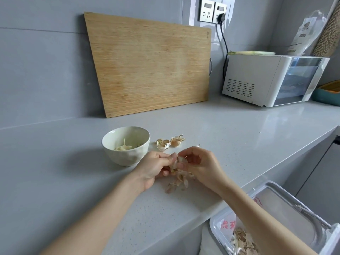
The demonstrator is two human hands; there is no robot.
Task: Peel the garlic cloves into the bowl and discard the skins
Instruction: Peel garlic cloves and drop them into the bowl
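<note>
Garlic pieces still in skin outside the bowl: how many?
3. One garlic piece lies on the counter just right of the bowl, a second beside it; a third is pinched between the left hand and right hand. More may hide behind the hands.

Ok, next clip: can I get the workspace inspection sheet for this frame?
Surface: grey countertop; loose garlic skins lie on it.
Job's things: white bowl holds peeled cloves; two unpeeled garlic pieces beside it; bin below the counter edge holds discarded skins.
Clutter: nothing seen.
Grippers: left hand and right hand both pinch one garlic clove.
Cables: black cable runs from wall socket down behind the white oven.
Surroundings: wooden cutting board leans on the wall; bags on the oven.
</note>
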